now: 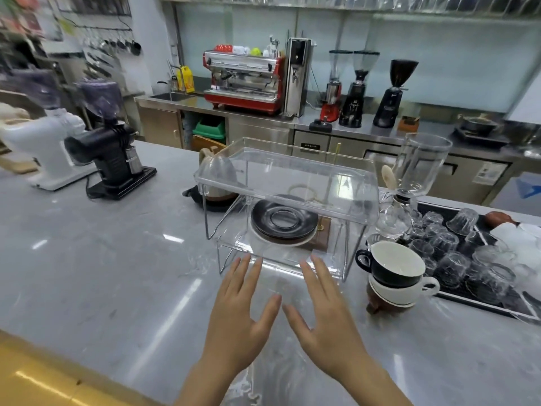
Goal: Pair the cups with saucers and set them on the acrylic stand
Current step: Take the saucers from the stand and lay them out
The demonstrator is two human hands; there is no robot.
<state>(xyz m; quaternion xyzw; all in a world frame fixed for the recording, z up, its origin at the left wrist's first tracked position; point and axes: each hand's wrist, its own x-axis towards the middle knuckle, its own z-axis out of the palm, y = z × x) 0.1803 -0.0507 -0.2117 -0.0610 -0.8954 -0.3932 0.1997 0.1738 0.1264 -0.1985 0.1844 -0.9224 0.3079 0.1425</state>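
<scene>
A clear two-tier acrylic stand (292,171) sits mid-counter. On its lower shelf lies a stack of saucers, black ones (283,219) over a white one (288,243). To the right of the stand, a black cup (393,266) with a white inside is stacked on a white cup (405,293), with a brown cup (376,303) beneath. My left hand (243,309) and my right hand (328,306) hover flat over the counter just in front of the stand, fingers straight, holding nothing.
A black tray (468,300) of several upturned glasses lies at the right. A siphon coffee maker (415,177) stands behind the cups. A kettle (216,177) sits behind the stand, and a black grinder (117,159) and a white grinder (49,142) stand at the left.
</scene>
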